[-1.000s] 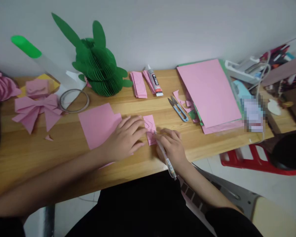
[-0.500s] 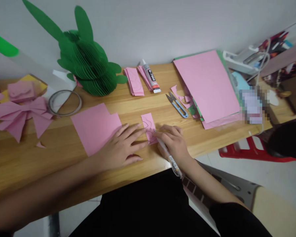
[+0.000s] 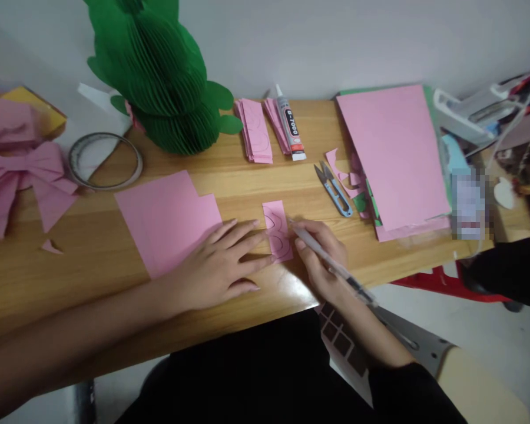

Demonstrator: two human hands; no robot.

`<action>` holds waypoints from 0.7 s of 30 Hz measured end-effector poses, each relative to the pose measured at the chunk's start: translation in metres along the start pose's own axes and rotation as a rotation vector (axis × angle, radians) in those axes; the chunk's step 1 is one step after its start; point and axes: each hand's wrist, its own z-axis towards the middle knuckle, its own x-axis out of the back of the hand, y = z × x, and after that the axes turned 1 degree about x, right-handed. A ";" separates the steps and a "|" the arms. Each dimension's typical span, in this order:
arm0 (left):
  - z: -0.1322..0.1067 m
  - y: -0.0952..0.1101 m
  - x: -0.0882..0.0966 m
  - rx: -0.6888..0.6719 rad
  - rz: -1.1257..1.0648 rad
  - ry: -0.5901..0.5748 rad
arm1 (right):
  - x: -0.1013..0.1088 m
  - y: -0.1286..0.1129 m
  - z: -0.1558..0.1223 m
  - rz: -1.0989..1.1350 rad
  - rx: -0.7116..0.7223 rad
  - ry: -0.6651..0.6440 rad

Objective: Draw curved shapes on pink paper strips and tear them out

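Note:
A small pink paper strip [image 3: 278, 230] with curved pen lines lies on the wooden table [image 3: 92, 259]. My left hand [image 3: 223, 265] lies flat with its fingers spread, fingertips pressing the strip's left edge. My right hand [image 3: 321, 256] grips a white pen [image 3: 331, 265], whose tip sits just right of the strip's top. A larger pink sheet [image 3: 168, 219] lies partly under my left hand.
A green honeycomb paper figure [image 3: 159, 76] stands at the back. Stacks of pink strips [image 3: 255, 131], a glue tube [image 3: 290, 125], small snips [image 3: 333, 188], a pile of pink sheets [image 3: 395, 153], a tape ring [image 3: 105, 160] and a pink bow [image 3: 22, 182] lie around. A red stool [image 3: 428, 282] stands below right.
The pen tip has moved from the strip's lower part to its upper right edge, and the pen now slants more to the right. The camera has shifted down and left.

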 end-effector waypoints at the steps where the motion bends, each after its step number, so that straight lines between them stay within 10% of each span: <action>1: 0.000 0.000 0.000 0.000 0.002 0.001 | 0.000 -0.002 0.002 0.039 0.000 -0.025; 21: 0.000 0.003 0.000 0.030 -0.027 -0.025 | -0.010 -0.004 0.010 0.107 -0.057 -0.146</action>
